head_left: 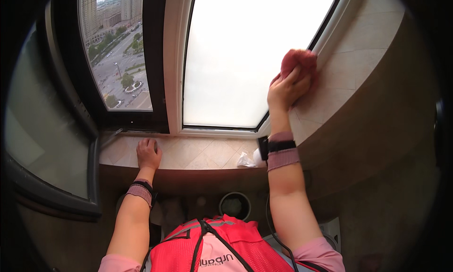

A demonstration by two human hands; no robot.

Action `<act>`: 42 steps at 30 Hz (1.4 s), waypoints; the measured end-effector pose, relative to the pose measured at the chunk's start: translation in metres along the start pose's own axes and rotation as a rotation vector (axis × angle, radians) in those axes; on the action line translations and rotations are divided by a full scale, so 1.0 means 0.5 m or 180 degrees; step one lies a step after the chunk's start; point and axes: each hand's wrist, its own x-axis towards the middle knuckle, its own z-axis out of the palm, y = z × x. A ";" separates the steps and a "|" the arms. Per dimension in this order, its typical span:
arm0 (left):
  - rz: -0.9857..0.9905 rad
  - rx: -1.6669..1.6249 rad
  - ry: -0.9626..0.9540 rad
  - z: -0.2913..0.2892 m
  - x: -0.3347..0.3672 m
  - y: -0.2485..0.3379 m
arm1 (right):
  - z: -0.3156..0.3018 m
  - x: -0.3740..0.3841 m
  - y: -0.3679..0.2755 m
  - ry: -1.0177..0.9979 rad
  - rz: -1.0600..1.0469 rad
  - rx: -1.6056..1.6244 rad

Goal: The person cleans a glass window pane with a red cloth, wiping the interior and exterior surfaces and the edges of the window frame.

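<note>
My right hand (288, 89) is closed around a bunched red cloth (298, 62), up at the right edge of the bright frosted window pane (231, 59). The cloth lies against the dark edge and the white window frame (325, 41) there. Down on the tiled sill (188, 151), at the left, my left hand (148, 153) rests with its fingers curled in. Whatever its fingers may hold is hidden. Below the pane, a crumpled white tissue (246, 160) sits on the sill, beside a white rounded object (258, 157) partly covered by my right wrist.
An opened window sash (92, 170) swings inward at the left, with a metal stay (111, 138) near the sill. Past a dark-framed screen (118, 50), streets and tall buildings show far below. A round bin (235, 206) stands under the sill. A dark cable (268, 215) hangs by my right arm.
</note>
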 end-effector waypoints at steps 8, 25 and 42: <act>-0.0141 0.0050 -0.0099 -0.004 -0.001 -0.004 | -0.045 -0.331 -0.075 -0.1253 0.1496 0.0249; -0.0029 0.0046 0.0034 0.000 -0.004 -0.008 | -0.182 -0.480 -0.352 -0.3529 0.1395 0.1994; -0.0062 0.0051 0.0031 0.004 -0.004 -0.015 | -0.132 -0.358 -0.094 -0.2398 0.3931 0.1593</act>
